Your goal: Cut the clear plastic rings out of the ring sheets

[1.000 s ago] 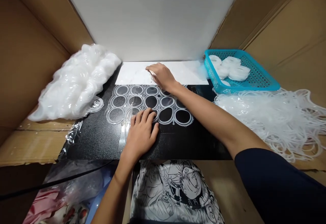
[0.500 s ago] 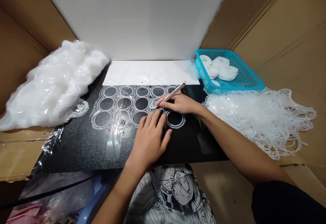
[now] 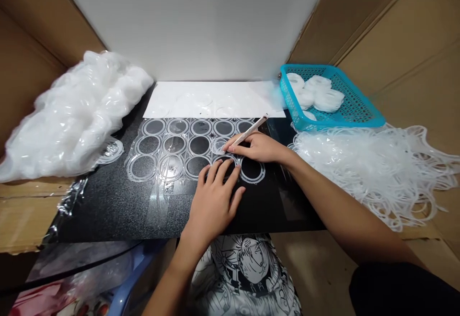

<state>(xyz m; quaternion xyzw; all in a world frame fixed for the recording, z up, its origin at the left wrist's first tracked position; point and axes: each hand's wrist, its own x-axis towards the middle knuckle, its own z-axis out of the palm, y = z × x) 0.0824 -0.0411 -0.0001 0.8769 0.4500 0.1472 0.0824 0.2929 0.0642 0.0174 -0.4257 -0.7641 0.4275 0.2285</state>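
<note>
Rows of translucent plastic rings (image 3: 145, 168) lie on the black tabletop (image 3: 115, 210), apparently joined in clear film. My right hand (image 3: 257, 147) pinches a slim white pen-shaped tool (image 3: 251, 129), slanted up to the right. Its tip is hidden by my fingers, close to a pale translucent disc (image 3: 219, 145) in the middle row. Below it, my left hand (image 3: 215, 194) rests palm down with fingers stretched apart, its fingertips over the front row of rings. It holds nothing visible.
A bulging clear bag of white pieces (image 3: 79, 115) stands at left, with loose rings (image 3: 111, 151) beside it. At right, a blue basket (image 3: 359, 107) holds several white ring stacks (image 3: 328, 99), behind a heap of translucent ring scraps (image 3: 362, 167). A white sheet (image 3: 212, 98) lies behind.
The view has shifted slightly. My left hand sits a little lower and farther right, uncovering more of the front rings. My right hand keeps its pinch on the pen-shaped tool by the same disc.
</note>
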